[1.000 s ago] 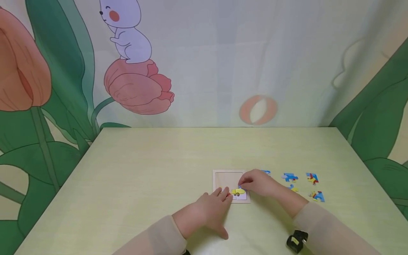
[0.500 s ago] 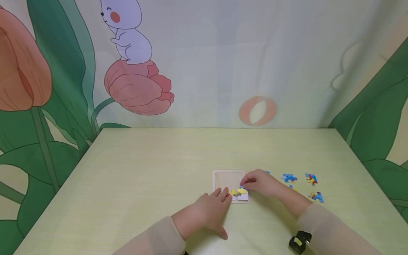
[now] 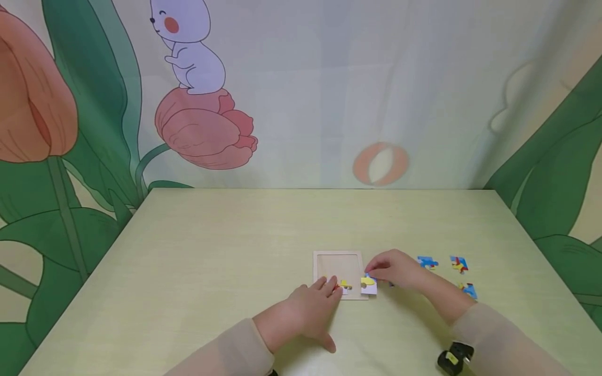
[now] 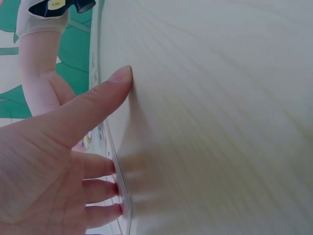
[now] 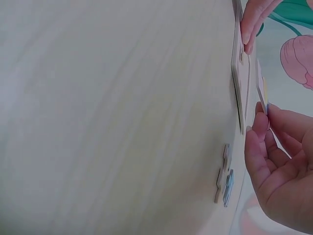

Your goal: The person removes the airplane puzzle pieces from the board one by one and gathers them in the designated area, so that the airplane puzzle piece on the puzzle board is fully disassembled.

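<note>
A square wooden puzzle tray (image 3: 336,263) lies flat on the table, its upper part showing bare wood. My left hand (image 3: 312,308) rests over its lower left corner, fingers straight and spread, thumb out toward the table. Beside those fingertips, a puzzle piece with a yellow picture (image 3: 346,285) sits in the tray's bottom row; pieces under the fingers are mostly hidden. At the tray's right edge, my right hand (image 3: 397,269) pinches a white and yellow puzzle piece (image 3: 369,286) between thumb and fingers. The right wrist view shows this held piece (image 5: 262,90) raised off the table and tilted.
Loose blue, red and yellow puzzle pieces lie right of the tray: one blue piece (image 3: 427,262), one at the far right (image 3: 459,263) and one nearer (image 3: 469,290). The right forearm partly covers them. A printed curtain (image 3: 291,94) hangs behind the table.
My right hand has lifted the white and yellow piece from the tray's lower right corner and moved it rightward to the rim. The left hand has stayed in place.
</note>
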A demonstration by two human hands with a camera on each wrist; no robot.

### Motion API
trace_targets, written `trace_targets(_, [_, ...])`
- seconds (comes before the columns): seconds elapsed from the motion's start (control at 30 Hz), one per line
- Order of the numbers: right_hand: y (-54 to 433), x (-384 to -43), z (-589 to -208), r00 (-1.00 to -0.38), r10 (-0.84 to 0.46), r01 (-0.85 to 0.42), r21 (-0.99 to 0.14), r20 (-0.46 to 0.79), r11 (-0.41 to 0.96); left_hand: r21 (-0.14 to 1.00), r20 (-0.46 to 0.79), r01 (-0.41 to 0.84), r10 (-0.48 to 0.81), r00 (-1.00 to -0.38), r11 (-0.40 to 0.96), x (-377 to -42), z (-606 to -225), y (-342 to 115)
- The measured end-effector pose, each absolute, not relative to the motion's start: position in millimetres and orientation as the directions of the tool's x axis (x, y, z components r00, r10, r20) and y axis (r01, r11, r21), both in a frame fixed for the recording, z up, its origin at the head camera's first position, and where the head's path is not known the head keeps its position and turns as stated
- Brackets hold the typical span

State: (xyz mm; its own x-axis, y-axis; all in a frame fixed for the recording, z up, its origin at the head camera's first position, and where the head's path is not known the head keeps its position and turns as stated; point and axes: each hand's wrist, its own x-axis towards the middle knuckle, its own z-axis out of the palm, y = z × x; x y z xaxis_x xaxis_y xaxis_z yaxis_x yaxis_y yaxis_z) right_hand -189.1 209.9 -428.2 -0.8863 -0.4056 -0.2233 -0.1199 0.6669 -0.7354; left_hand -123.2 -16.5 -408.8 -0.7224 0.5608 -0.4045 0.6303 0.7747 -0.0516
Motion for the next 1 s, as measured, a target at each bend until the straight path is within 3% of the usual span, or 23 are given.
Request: trace_targets(1.0, [244,-176,-423,-0.885,-0.396,-0.07,-0.773,-0.244,0.631,-0.061,-0.398,0.637,0.566,-0.722,0.769,-123,-411,-17])
